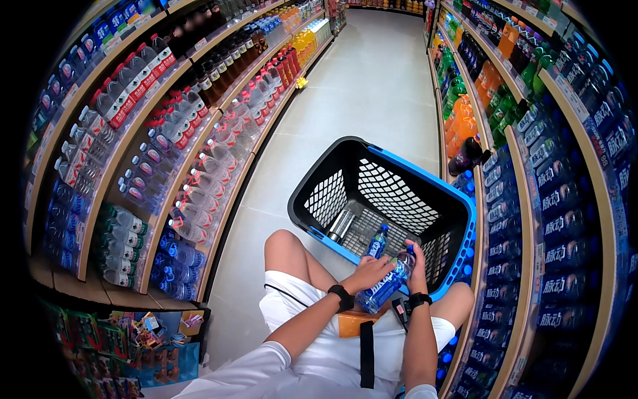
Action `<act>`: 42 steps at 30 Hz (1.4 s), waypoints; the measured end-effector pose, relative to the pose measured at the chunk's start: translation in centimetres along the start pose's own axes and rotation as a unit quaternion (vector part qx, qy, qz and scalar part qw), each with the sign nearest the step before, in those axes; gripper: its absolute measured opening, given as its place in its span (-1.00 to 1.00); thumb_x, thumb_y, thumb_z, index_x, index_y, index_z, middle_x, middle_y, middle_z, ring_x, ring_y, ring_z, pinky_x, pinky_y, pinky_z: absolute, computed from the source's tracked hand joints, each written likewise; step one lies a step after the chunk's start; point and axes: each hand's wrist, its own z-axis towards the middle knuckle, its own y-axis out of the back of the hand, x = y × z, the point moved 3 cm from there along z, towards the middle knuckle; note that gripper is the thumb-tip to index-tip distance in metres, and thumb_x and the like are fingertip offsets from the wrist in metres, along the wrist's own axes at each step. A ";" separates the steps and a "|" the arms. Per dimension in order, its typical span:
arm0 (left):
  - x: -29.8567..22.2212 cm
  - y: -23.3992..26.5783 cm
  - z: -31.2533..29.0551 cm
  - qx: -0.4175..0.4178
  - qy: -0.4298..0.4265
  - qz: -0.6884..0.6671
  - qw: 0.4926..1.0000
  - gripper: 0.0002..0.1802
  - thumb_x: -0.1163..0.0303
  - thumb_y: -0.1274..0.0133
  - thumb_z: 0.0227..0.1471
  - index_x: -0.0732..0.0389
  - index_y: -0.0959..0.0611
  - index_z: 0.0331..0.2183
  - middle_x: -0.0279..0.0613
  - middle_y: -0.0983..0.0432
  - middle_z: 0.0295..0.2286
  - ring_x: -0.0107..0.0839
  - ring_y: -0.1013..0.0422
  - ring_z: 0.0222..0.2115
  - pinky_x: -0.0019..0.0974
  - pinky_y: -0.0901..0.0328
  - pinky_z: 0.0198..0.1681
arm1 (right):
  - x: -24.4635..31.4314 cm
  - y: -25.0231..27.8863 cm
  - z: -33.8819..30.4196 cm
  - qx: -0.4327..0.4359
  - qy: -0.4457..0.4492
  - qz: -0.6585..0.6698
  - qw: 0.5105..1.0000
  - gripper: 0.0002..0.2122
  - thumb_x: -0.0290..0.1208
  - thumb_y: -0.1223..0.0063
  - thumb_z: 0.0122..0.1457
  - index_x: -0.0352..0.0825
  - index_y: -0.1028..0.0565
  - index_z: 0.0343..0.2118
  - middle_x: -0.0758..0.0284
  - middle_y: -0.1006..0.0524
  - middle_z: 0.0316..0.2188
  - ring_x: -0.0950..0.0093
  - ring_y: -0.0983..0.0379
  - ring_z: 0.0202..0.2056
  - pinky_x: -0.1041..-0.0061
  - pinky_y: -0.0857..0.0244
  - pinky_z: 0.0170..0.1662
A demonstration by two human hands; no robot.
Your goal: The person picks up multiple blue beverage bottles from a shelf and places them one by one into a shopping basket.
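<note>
I am squatting in a shop aisle with a black basket with a blue rim point(458, 199) in front of my knees. A clear drink bottle with a blue label point(380, 292) lies tilted between my hands, its blue cap pointing up and to the right. My left hand point(370, 273) is closed over its left side. Around the upper right side, near the cap, curls my right hand point(418, 269). Just beyond my left hand, a similar blue-capped bottle point(376, 245) shows against the basket's inside, its bottom hidden. A silver cylindrical flask point(342, 223) lies on the basket floor.
Shelves of clear water bottles point(206, 186) run along the left. On the right, shelves hold blue-labelled bottles point(502, 266) and orange drink bottles point(462, 130). A rack of small packets point(159, 346) stands at lower left. The pale tiled floor point(359, 73) stretches ahead.
</note>
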 end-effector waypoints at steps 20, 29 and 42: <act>-0.4 1.4 0.7 0.075 0.123 -0.153 0.978 -0.67 0.19 0.33 0.31 0.08 -0.47 -0.08 -0.23 -0.38 -0.05 -0.14 -0.17 -0.03 -0.21 0.09 0.16 | 1.0 -0.3 0.4 -0.007 -0.002 0.018 1.000 -0.67 -0.21 0.04 0.25 -0.36 -0.46 -0.07 0.34 -0.49 -0.27 0.54 -0.49 -0.36 0.58 -0.38 -0.23; -0.5 1.2 0.9 0.060 0.090 -0.144 0.984 -0.65 0.12 0.31 0.31 0.09 -0.48 -0.10 -0.27 -0.40 -0.06 -0.21 -0.16 -0.05 -0.24 0.09 0.15 | 0.7 0.0 0.2 -0.017 0.011 0.027 0.999 -0.66 -0.19 0.02 0.25 -0.33 -0.42 -0.05 0.35 -0.45 -0.22 0.52 -0.49 -0.36 0.56 -0.37 -0.22; -0.5 1.3 0.7 0.059 0.056 -0.090 0.993 -0.69 0.27 0.30 0.30 0.04 -0.47 -0.03 -0.23 -0.38 -0.04 -0.21 -0.22 -0.04 -0.25 0.04 0.12 | 0.0 0.6 0.9 -0.027 0.035 0.007 0.999 -0.66 -0.16 0.00 0.24 -0.27 -0.41 -0.04 0.29 -0.49 -0.27 0.43 -0.48 -0.22 0.49 -0.40 -0.17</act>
